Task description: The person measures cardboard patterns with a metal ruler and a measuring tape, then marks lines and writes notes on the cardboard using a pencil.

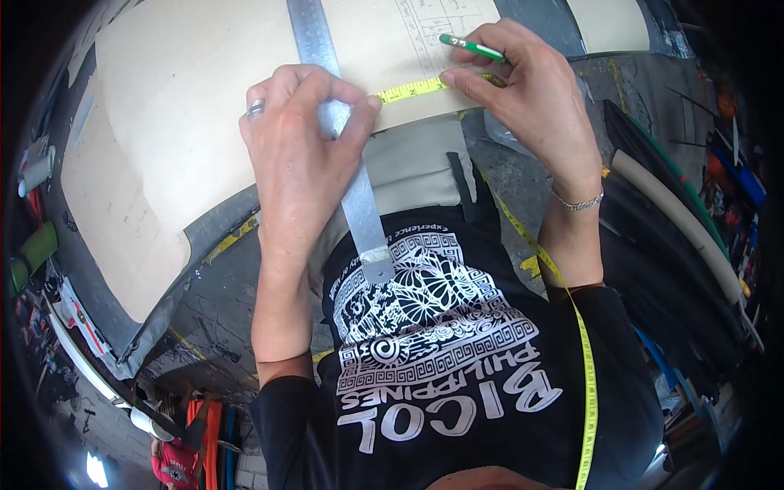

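left hand (298,139): presses metal ruler (343,155) flat on cream sheet (163,122)
right hand (523,90): holds green pencil (472,47), pins yellow tape measure (408,90)

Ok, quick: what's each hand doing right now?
Left hand: pressing the flat metal ruler and yellow measuring tape onto the cream sheet.
Right hand: closed on a green pencil, thumb pinning the tape.

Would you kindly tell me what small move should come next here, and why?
Probably tip the green pencil down and mark the beige sheet. The left hand pins the metal ruler, the yellow tape measure is stretched to the right hand, and the pencil tip sits just above it.
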`<state>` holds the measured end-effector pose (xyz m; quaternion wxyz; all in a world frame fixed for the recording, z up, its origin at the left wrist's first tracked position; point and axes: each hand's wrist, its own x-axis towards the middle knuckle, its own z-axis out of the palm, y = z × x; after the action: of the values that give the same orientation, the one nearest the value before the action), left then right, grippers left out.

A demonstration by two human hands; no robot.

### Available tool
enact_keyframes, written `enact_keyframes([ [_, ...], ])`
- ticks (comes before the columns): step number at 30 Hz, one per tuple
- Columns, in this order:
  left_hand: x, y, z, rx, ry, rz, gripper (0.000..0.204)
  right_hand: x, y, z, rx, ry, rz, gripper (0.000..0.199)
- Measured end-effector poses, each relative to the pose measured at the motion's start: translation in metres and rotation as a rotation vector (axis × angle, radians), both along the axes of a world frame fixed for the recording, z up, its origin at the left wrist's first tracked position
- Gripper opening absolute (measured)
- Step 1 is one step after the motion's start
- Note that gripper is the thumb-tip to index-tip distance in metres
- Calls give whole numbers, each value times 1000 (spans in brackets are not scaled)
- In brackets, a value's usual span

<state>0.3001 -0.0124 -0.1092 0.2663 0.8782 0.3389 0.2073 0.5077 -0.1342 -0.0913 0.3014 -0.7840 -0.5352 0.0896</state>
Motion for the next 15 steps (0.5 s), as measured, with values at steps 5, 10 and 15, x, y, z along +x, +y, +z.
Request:
enact_keyframes([
  [5,0,0,-2,8,-31,0,13,3,-2,1,-200,147,-25,24],
  [10,-1,2,-5,-4,-43,-7,13,4,-3,-1,-184,181,-33,22],
  [15,-1,-1,-6,16,-21,11,13,-3,2,-5,9,-55,24,21],
])
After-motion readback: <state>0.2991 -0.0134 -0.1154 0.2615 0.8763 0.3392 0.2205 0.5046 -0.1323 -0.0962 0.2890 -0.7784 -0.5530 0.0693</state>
